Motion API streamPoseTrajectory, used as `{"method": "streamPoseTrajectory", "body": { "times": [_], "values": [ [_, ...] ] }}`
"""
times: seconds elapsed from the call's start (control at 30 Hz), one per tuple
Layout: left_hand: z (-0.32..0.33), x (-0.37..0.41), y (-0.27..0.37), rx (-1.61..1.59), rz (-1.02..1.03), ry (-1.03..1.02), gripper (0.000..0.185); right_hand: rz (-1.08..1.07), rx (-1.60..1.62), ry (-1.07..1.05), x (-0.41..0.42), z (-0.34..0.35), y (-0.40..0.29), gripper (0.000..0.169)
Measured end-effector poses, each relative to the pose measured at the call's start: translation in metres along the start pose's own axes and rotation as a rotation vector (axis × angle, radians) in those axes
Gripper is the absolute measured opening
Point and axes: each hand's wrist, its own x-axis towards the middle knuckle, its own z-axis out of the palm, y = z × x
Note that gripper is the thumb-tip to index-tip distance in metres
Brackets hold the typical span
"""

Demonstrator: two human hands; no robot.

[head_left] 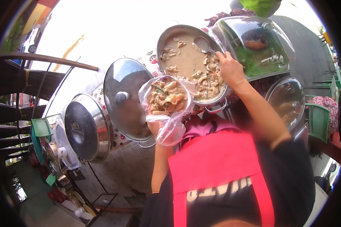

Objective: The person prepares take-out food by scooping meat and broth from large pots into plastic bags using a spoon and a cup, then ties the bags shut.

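My left hand (153,126) supports a clear plastic bag (170,130) from beneath, at the near left of the open pan. Inside the bag, which spreads open at the top, sits a portion of creamy meat stew (167,98) with bits of green vegetable. My right hand (231,69) grips the handle of a metal serving spoon (202,44). The spoon's bowl rests over the pale sauce at the far right of an oval metal pan (162,37). Chunks of meat (209,85) gather along the pan's right and near sides.
Left of the pan stand a glass-lidded oval pan (128,73) and a steel pot with a dark lid (83,127). On the right are a clear domed cover (233,28) over food on green leaf and another glass-lidded dish (285,99). A green chair (318,122) stands beyond.
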Motion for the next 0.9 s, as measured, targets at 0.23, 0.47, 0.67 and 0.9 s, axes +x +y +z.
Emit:
{"method": "streamPoseTrajectory", "body": {
  "times": [0.23, 0.47, 0.67, 0.9],
  "values": [
    [-0.014, -0.004, 0.008, -0.061, 0.012, 0.025, 0.044, 0.156, 0.707, -0.318, -0.014, 0.030, -0.021, 0.031],
    [-0.011, 0.009, 0.004, -0.112, -0.013, -0.072, 0.045, 0.088, 0.842, -0.290, -0.015, -0.029, -0.023, 0.028],
    [0.013, 0.035, -0.013, -0.138, -0.061, -0.245, 0.044, -0.007, 0.670, -0.278, -0.017, -0.134, -0.027, 0.028],
    [0.033, 0.060, -0.037, -0.108, -0.229, -0.255, 0.048, -0.273, 0.316, -0.031, -0.050, -0.168, -0.043, 0.027]
  ]
}}
